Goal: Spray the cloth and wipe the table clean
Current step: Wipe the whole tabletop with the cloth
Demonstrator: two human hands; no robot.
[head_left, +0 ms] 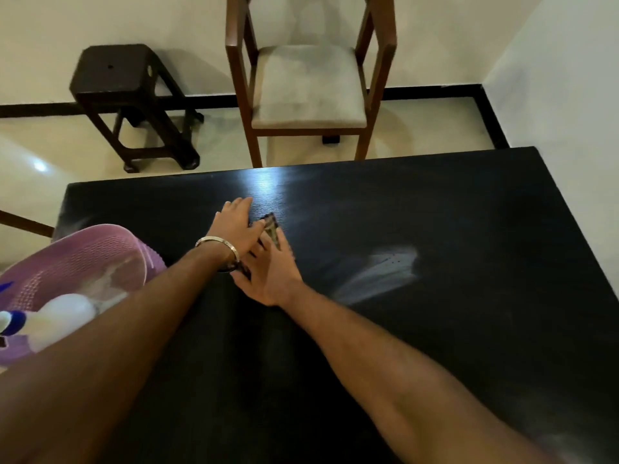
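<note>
A black table [435, 212] fills the lower view. Near its middle lies a small dark patterned cloth [272, 226], mostly covered by both hands. My left hand [236, 227], with a metal bangle at the wrist, lies flat with straight fingers on the cloth's left part. My right hand [271, 272] presses flat on the cloth from the near side, partly under the left hand. A whitish smear [382, 272] marks the table to the right of the hands. A white spray bottle [63, 316] with a blue nozzle lies in the purple basket [83, 249] at the left.
Beyond the far edge of the table stands a wooden chair [308, 85] with a grey cushion. A dark wooden stool [127, 95] stands to its left on the pale floor. A white wall runs along the table's right side.
</note>
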